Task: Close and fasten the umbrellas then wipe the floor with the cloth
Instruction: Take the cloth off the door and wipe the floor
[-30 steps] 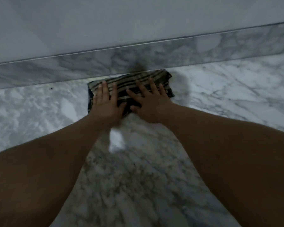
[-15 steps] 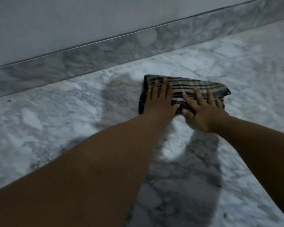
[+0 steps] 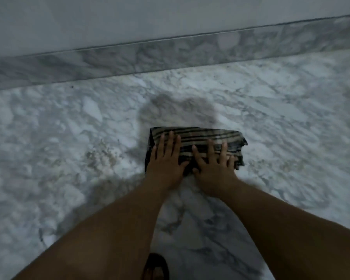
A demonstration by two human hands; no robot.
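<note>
- Over on the left, bare marble floor (image 3: 49, 138) with a gritty brownish patch (image 3: 104, 155) just beside the cloth.
- Left hand (image 3: 166, 158) lies flat on the cloth (image 3: 200, 136), fingers (image 3: 171, 138) spread wide, pressing down, gripping nothing.
- The striped cloth sits folded on the floor, near the skirting (image 3: 170, 51) but apart from it; looks soft, light, likely to bunch, so flat palms suit it better than a pinch.
- Right hand (image 3: 214, 168) presses flat beside the left, fingers splayed, nothing clasped.
- No umbrellas in view.
</note>
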